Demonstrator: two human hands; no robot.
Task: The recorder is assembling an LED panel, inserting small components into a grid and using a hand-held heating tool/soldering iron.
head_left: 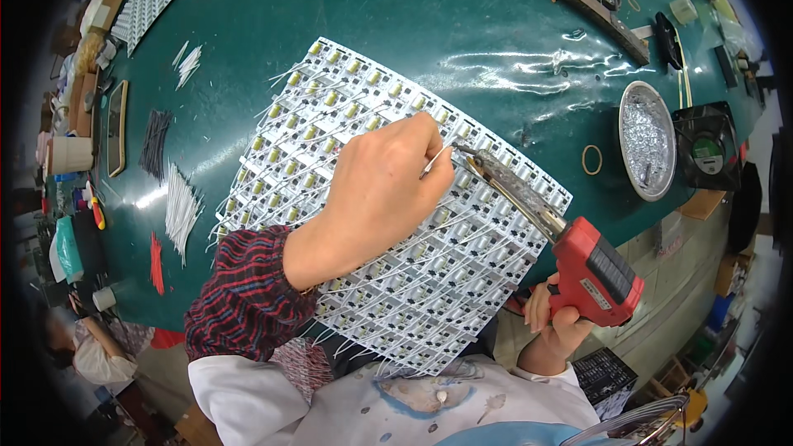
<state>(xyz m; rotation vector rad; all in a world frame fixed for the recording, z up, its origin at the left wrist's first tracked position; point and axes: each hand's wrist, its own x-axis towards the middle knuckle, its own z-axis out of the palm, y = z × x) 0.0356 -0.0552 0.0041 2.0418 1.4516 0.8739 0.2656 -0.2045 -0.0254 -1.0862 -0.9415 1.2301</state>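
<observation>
fingers grip labelled red soldering gun

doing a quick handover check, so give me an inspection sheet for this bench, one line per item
surface: green tabletop, shiny, with glare patches
job's things: panel of small circuit boards in front of the person, white leads across it; loose white wires, black wires and red wires at left
clutter: rubber band, metal bowl holding silvery bits, black fan, all at right
hands: left hand pinches a thin white wire; right hand grips a red soldering gun, its tip near the left fingers; contact cannot be told
cables: power cord on the gun cannot be made out
surroundings: another person at lower left; white tub at far left
</observation>
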